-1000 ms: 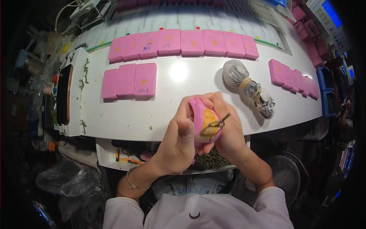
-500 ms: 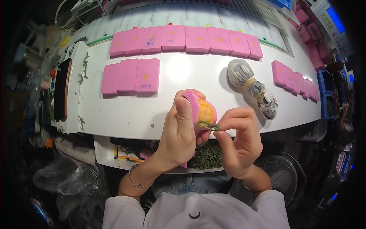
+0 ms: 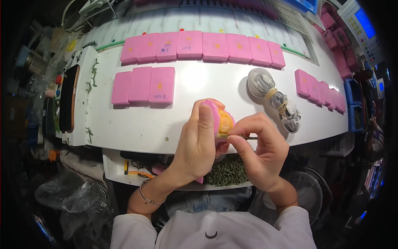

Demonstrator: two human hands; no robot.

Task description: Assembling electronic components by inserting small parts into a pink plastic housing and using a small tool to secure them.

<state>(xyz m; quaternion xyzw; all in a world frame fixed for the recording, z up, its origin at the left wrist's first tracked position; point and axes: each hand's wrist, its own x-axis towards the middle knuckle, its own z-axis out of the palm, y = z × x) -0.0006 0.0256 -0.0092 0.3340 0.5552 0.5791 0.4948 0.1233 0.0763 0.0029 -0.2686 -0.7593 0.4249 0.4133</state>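
In my left hand (image 3: 200, 143) is a pink, rubbery-looking block (image 3: 215, 114), bent, with a glossy orange-yellow patch (image 3: 225, 122) facing right. The fingers wrap behind it, and the thumb lies along its left side. My right hand (image 3: 262, 151) pinches a thin, dark strip (image 3: 248, 137) between thumb and forefinger at the block's lower edge. One end of the strip sticks out to the right of the fingertips. Greenish material shows where the fingertips meet the block; my fingers hide much of that spot.
Rows of pink blocks (image 3: 214, 46) stand on the white table (image 3: 199, 85). A grey-white bundle tied with bands (image 3: 271, 95) lies right of my hands. Below the table edge, an open drawer holds dark green shreds (image 3: 228, 171). A phone (image 3: 69, 98) is at the left.
The looped green strand at my right fingertips no longer shows; a straight dark strip now points right from them. My right fingertips have moved slightly left, closer to the block.
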